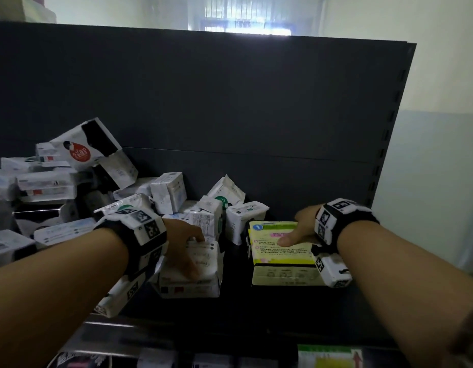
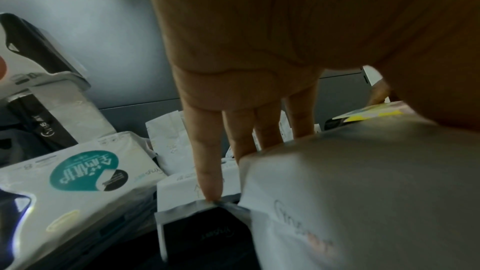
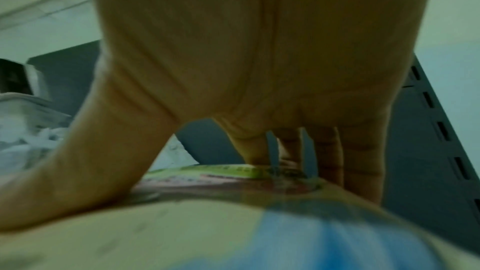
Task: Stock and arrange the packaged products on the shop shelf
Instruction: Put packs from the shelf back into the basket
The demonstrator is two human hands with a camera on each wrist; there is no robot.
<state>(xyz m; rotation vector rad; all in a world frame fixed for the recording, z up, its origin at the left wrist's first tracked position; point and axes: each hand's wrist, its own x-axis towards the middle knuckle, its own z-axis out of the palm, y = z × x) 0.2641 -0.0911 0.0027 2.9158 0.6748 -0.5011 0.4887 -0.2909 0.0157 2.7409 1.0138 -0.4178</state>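
Note:
On the dark shelf [image 1: 256, 312] two packs lie side by side near the front. My left hand [image 1: 188, 248] grips the white pack [image 1: 203, 274], thumb on its top face and fingers [image 2: 207, 171] reaching down behind its far edge. The same white pack [image 2: 363, 192] fills the lower right of the left wrist view. My right hand [image 1: 300, 231] holds the yellow-green pack [image 1: 277, 254] at its far right corner. Its thumb presses on top and its fingers [image 3: 327, 151] drop behind the yellow-green pack [image 3: 207, 223].
A loose heap of white packs [image 1: 70, 187] covers the shelf's left half and reaches the grey back panel [image 1: 230, 102]. A slotted upright [image 1: 389, 128] ends the shelf at the right. More products [image 1: 328, 357] sit on the shelf below.

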